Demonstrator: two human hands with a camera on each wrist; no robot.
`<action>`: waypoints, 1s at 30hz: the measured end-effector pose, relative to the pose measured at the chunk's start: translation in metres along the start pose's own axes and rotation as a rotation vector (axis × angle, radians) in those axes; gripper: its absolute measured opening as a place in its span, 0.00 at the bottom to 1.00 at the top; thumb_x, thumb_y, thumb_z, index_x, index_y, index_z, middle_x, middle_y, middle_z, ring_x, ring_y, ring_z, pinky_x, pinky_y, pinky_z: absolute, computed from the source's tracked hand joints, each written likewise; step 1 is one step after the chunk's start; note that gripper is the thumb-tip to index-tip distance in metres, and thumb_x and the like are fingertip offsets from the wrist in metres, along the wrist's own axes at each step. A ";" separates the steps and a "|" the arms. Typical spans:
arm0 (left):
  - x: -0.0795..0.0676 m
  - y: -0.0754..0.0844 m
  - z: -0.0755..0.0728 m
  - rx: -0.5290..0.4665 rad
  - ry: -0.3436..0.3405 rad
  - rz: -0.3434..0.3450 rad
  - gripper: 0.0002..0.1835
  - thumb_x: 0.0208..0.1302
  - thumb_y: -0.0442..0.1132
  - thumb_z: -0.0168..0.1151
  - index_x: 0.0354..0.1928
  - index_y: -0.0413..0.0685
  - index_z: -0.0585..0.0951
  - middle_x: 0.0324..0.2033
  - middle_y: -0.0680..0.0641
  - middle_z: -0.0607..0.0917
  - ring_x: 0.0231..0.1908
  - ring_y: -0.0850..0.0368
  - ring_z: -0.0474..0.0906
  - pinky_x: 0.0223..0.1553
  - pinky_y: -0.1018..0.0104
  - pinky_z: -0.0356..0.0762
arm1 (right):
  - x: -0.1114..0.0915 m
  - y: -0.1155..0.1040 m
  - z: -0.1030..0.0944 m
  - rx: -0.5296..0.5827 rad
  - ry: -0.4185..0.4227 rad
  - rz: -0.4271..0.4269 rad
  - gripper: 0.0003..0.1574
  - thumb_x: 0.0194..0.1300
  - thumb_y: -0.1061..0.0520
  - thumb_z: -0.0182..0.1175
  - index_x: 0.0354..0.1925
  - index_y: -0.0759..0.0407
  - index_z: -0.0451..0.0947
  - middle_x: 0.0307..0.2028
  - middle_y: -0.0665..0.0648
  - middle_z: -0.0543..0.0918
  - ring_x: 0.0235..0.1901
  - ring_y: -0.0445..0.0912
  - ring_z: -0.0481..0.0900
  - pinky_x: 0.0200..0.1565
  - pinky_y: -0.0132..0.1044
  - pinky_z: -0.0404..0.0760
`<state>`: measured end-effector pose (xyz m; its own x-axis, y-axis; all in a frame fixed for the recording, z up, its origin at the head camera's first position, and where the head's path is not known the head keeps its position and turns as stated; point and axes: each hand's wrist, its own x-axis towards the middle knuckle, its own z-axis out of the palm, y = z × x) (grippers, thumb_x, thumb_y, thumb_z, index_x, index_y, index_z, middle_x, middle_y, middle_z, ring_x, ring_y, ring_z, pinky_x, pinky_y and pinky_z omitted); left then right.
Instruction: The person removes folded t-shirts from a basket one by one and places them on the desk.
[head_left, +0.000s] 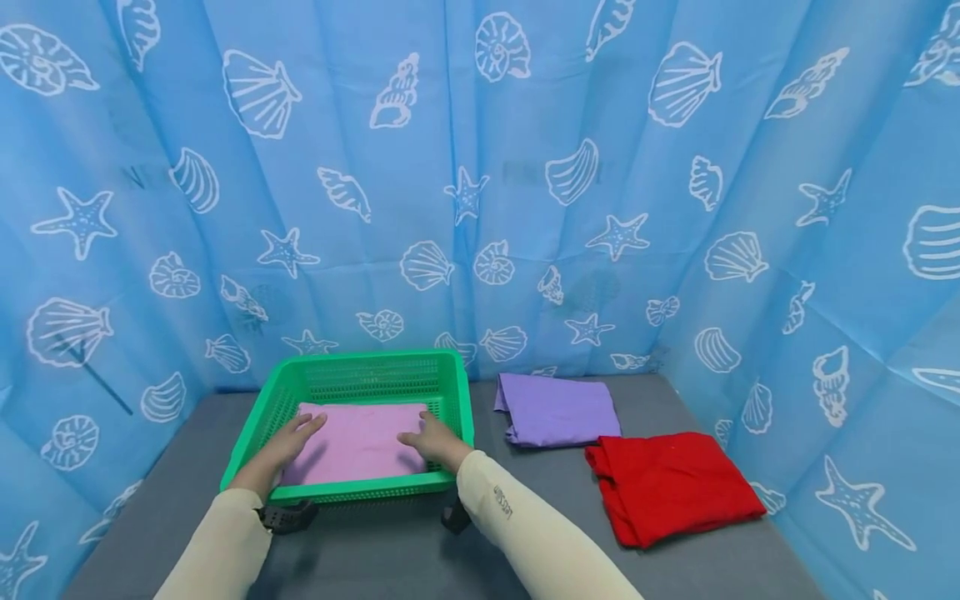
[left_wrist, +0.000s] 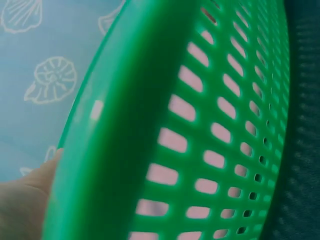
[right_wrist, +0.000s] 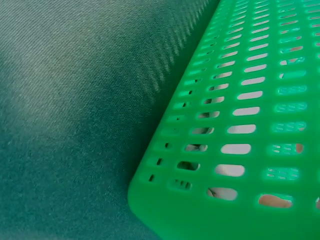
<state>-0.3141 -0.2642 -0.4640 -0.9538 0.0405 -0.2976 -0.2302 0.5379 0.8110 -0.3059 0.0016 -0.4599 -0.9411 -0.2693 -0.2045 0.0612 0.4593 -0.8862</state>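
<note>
Both hands reach over the front rim of a green basket. Left hand (head_left: 292,442) is at the left edge of a folded pink cloth (head_left: 356,454), with its fingers loose and not curled around anything. Right hand (head_left: 437,439) is at the right edge, with its thumb apart from its fingers, and it looks open too. I cannot tell how hard they touch the cloth, if at all.

The pink cloth lies flat inside the green basket (head_left: 360,490), near the front. The wrist views show bits of it through the holes in the basket's side.

The basket sits on a dark gray table (head_left: 375,558). To its right are 2 more folded cloths: a purple cloth (head_left: 558,410) at the back and a red cloth (head_left: 675,487) closer to the front. Behind it all hangs a blue curtain (head_left: 442,150) with white shells and sea stars.
</note>
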 end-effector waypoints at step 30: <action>0.003 0.002 0.004 0.095 -0.011 -0.098 0.45 0.61 0.36 0.67 0.73 0.30 0.52 0.72 0.24 0.43 0.72 0.25 0.35 0.71 0.35 0.42 | 0.017 -0.001 0.001 0.098 -0.015 0.187 0.45 0.65 0.57 0.65 0.73 0.67 0.56 0.72 0.67 0.59 0.71 0.62 0.58 0.66 0.58 0.65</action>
<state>-0.3168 -0.2592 -0.4654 -0.9252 -0.0074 -0.3793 -0.3026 0.6174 0.7261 -0.3215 -0.0046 -0.4630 -0.9053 -0.1997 -0.3749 0.2671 0.4185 -0.8681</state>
